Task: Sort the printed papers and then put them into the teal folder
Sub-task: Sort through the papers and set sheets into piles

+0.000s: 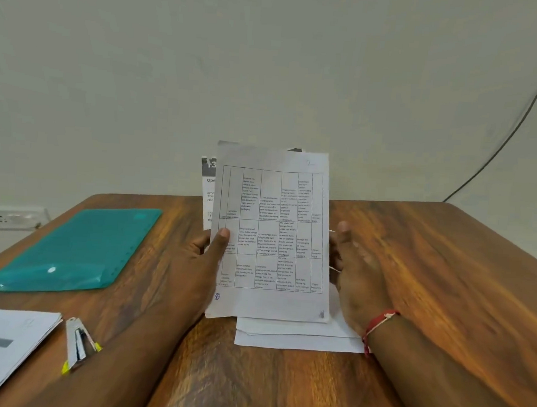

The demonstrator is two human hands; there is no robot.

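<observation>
To the right of the teal folder, your left hand pinches the upright printed papers, thumb on the front sheet, while your right hand meets their right edge, its fingers hidden and its grip unclear.

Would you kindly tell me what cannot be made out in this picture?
Head view:
- Front sheet: table text too small and blurred.
- Rear sheets: mostly covered by the front sheet.
- Right hand: fingers behind the sheets.
- Lower-left paper stack: cut by the frame edge.
</observation>
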